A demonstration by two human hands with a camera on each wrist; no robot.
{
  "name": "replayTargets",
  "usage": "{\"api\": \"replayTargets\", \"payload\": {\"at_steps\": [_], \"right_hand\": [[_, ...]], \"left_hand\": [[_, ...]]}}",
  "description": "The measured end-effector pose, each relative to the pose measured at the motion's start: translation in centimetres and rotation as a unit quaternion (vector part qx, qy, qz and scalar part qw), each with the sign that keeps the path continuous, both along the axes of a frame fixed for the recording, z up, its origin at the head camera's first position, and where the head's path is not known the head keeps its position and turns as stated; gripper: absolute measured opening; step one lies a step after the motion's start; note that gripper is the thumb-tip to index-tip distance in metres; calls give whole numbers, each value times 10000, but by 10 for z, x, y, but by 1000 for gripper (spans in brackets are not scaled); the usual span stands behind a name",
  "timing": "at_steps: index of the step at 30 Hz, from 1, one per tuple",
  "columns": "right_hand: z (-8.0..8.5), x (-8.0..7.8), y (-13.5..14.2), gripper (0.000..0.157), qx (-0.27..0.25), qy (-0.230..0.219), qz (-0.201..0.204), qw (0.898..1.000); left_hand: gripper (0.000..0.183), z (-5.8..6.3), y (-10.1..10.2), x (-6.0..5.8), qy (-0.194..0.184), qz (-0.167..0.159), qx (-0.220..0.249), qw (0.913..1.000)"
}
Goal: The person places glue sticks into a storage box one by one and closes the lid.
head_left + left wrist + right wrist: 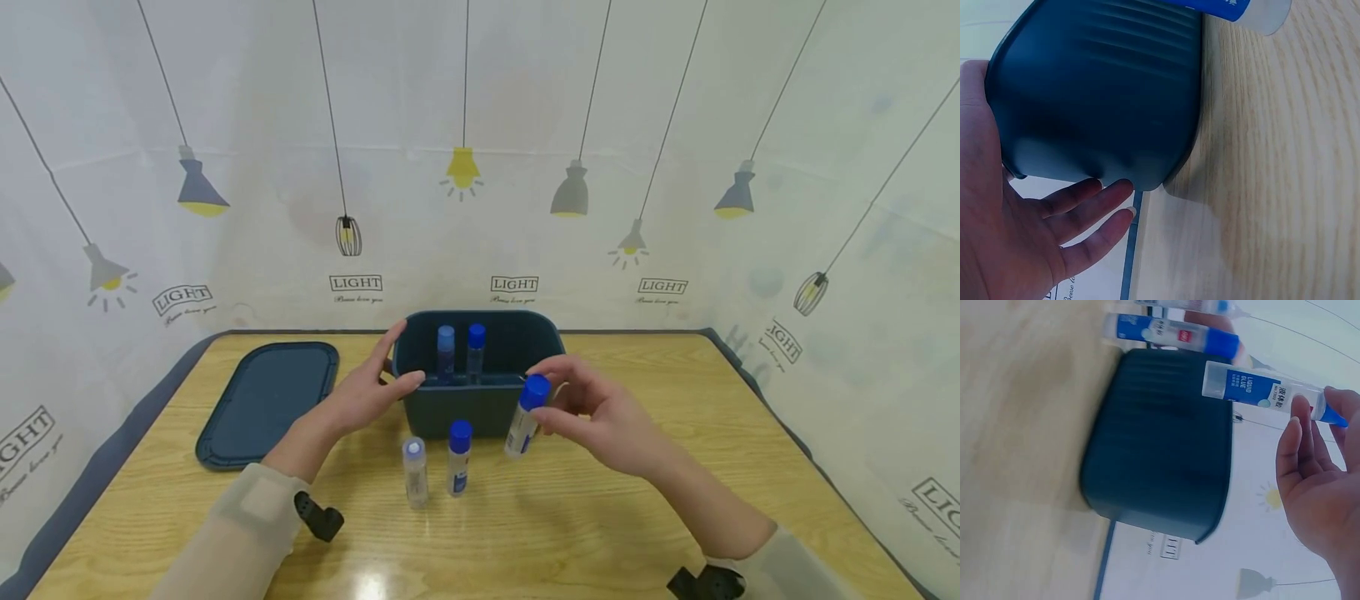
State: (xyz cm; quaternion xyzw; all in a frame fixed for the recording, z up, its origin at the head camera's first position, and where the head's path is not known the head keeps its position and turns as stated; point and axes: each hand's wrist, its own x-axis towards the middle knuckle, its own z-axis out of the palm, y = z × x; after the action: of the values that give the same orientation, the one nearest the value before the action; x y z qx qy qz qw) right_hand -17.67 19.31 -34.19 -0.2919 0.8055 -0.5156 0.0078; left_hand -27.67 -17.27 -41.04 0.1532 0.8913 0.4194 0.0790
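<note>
A dark blue-green plastic bin (461,415) stands at the table's far side. My left hand (367,389) holds its left end, thumb over the front rim, with other fingers (1094,203) against the outer wall. My right hand (592,412) pinches a liquid glue bottle (1250,386) near its blue cap. This bottle (522,421) is tilted before the bin's front right. Two glue bottles (446,354) (476,354) stand inside the bin, caps up. In front of it are an upright blue-capped glue bottle (459,462) and a clear bottle with a pale top (416,475).
A flat dark blue lid (273,400) lies on the wooden table (637,533), left of the bin. Behind the table hangs a pale cloth (420,100) printed with lamps, and it also runs along both sides.
</note>
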Motion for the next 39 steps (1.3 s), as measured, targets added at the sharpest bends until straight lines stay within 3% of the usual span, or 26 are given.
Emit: {"api": "replayTargets", "payload": {"at_steps": [6, 12, 22, 31, 39], "right_hand": [[18, -5, 7, 42, -185, 192, -242, 9994], [30, -15, 9, 43, -370, 709, -272, 9964], [42, -32, 7, 42, -204, 1256, -1125, 9855], [43, -53, 4, 40, 37, 1174, -1513, 9815], [32, -80, -4, 40, 94, 1166, -1500, 9817]], "left_hand": [[95, 0, 0, 1, 30, -46, 17, 10000], [94, 0, -1, 1, 39, -49, 53, 10000], [95, 0, 0, 1, 30, -39, 87, 10000], [93, -1, 0, 1, 48, -41, 7, 10000], [94, -2, -1, -1, 18, -11, -40, 10000]]}}
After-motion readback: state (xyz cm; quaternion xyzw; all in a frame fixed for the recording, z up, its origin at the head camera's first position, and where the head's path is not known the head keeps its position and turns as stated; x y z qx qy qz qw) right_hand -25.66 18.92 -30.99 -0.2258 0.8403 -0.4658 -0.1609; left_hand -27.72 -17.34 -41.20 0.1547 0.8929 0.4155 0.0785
